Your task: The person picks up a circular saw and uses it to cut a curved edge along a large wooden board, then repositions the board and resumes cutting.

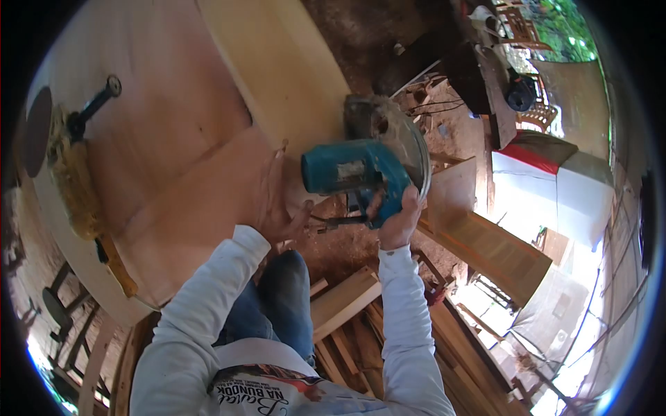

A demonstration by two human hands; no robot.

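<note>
A teal circular saw with a dusty metal guard sits at the end of a pale board. My right hand is wrapped round the saw's rear handle. Beside the saw, my left hand lies on the reddish wooden work surface, its fingers stretched out and its thumb apart, close to the pale board's near end. Part of a dark cord shows below the saw. Blade and cutting line are hidden under the guard and motor.
A yellow angle grinder with a round disc and side handle lies on the left of the work surface. Lumber pieces are stacked below, near my knees. To the right stand a wooden panel and a dark bench.
</note>
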